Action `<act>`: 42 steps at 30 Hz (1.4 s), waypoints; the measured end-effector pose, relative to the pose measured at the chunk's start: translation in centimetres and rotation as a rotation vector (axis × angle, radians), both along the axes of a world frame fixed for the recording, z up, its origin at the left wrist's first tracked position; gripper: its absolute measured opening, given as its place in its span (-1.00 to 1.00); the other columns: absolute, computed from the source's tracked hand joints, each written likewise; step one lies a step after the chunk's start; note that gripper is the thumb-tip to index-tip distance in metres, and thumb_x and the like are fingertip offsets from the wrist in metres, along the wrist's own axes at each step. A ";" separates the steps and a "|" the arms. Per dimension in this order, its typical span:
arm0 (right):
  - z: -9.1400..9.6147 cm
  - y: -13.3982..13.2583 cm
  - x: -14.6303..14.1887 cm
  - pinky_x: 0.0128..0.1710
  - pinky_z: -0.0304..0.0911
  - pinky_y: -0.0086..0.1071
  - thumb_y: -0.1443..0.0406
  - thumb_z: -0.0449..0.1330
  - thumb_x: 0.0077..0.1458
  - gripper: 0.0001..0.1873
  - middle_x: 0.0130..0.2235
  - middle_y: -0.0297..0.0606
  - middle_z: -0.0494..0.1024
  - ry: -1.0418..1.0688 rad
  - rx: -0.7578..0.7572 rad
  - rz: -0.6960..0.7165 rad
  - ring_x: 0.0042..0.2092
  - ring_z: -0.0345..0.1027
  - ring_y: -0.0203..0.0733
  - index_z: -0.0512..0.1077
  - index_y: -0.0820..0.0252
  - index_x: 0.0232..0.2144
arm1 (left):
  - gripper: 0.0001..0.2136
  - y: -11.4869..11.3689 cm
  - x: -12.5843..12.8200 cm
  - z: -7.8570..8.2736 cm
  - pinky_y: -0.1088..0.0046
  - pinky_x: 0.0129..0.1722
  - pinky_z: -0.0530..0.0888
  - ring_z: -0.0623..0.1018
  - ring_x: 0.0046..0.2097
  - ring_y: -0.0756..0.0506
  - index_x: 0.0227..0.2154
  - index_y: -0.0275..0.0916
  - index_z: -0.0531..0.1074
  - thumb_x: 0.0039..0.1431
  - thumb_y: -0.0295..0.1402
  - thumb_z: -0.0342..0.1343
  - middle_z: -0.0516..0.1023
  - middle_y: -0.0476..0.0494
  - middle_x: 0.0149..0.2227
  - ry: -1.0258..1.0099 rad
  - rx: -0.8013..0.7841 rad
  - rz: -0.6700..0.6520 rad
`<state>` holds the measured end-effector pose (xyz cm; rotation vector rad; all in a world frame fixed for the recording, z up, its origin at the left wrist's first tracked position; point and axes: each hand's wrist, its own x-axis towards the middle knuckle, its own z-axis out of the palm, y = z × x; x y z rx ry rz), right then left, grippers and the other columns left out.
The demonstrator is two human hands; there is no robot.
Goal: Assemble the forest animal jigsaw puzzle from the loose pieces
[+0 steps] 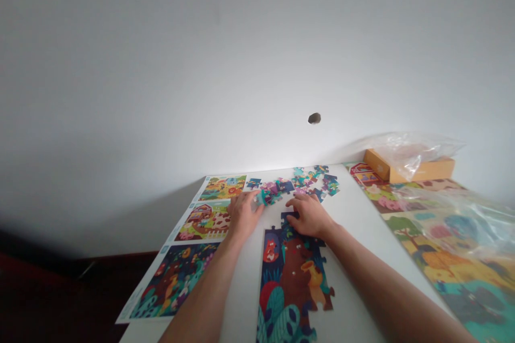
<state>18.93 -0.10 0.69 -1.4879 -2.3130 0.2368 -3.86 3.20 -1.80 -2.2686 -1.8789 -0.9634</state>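
Observation:
My left hand (pixel 243 213) has its thumb and fingers around a teal jigsaw piece (pixel 264 196) at the near left of a loose pile. My right hand (pixel 310 215) lies over the top edge of a partly joined jigsaw puzzle (pixel 295 273). Its fingers are bent, with a gap between thumb and forefinger, and the thumb rests by a dark blue piece (pixel 285 217). The palm hides part of that edge. Brown bear and yellow saxophone shapes show on the joined part. Beyond both hands lie several loose jigsaw pieces (pixel 331 184), some overlapping.
A picture sheet (pixel 173 243) with three printed scenes lies along the table's left side. To the right are a large illustrated sheet (pixel 432 257), an orange box (pixel 426 170) and clear plastic bags (pixel 410 153). A white wall (pixel 257 91) with a hole (pixel 314 118) rises behind the white table (pixel 362 236).

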 end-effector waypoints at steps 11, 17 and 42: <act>-1.3 1.3 0.6 0.16 -0.17 0.22 -0.05 -0.03 0.24 -0.40 0.25 -0.16 0.27 -0.072 0.021 -0.003 0.28 -0.09 0.21 0.21 0.00 0.24 | -0.76 -0.9 0.2 0.3 0.08 0.04 0.28 0.33 0.07 -0.27 -0.16 0.17 0.57 0.19 -0.31 0.08 0.42 -0.04 0.09 0.145 -0.052 -0.105; -1.1 1.4 0.6 0.14 -0.11 0.07 0.01 0.11 0.18 -0.56 0.12 -0.14 0.39 -0.058 0.109 -0.154 0.15 0.09 0.14 0.41 -0.07 0.08 | -0.73 -1.0 0.4 0.3 -0.03 0.02 0.28 0.29 0.09 -0.36 -0.08 0.14 0.54 0.18 -0.23 0.08 0.39 -0.15 0.11 0.169 -0.085 -0.053; -1.1 1.6 0.2 0.04 -0.05 -0.05 0.16 0.20 0.17 -0.84 -0.13 -0.26 0.55 0.028 0.097 -0.172 -0.01 0.23 0.02 0.52 0.05 -0.27 | -0.78 -1.2 1.0 0.4 0.06 0.12 0.25 0.35 0.12 -0.23 -0.16 0.03 0.57 0.24 -0.30 0.05 0.49 -0.01 0.10 0.103 -0.066 -0.316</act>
